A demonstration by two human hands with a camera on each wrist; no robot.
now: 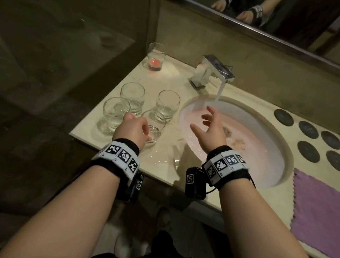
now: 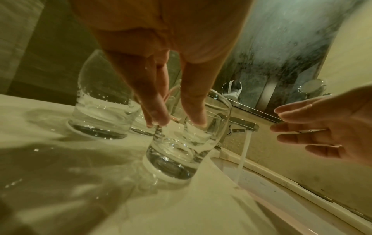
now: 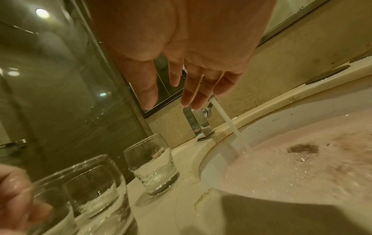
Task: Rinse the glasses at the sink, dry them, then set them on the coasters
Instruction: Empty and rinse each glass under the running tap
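**Left hand on the nearest glass, tap already running**

The left hand (image 1: pixel 132 129) comes down from above on the nearest glass (image 1: pixel 153 130), fingertips (image 2: pixel 159 117) pinching its rim, thumb inside and fingers outside as the left wrist view shows it; the glass stands upright on the desk (image 1: pixel 163 159), its long axis vertical, just left of the sink (image 1: pixel 274 141); the right hand (image 1: pixel 211 128) hangs over the basin with fingers spread and relaxed, holding nothing, close under the stream from the tap (image 1: pixel 213 69).

So the relation that counts is sideways; the water falls to the right of the held glass, and the left hand is the one already on it, while the right waits at the stream; my guess is the glass goes up and across to meet it.

Three more glasses stand close by; one (image 1: pixel 116 114) to the left of the hand, one (image 1: pixel 132 97) behind, one (image 1: pixel 166 105) between the held glass and the tap; that last one looks the likeliest to be knocked on the way over. A fifth glass with something red (image 1: pixel 155 58) in it sits at the back corner; five dark coasters (image 1: pixel 307 145) lie well apart, beyond the basin on the right, with a purple cloth (image 1: pixel 321 209) nearer the desk's front edge.
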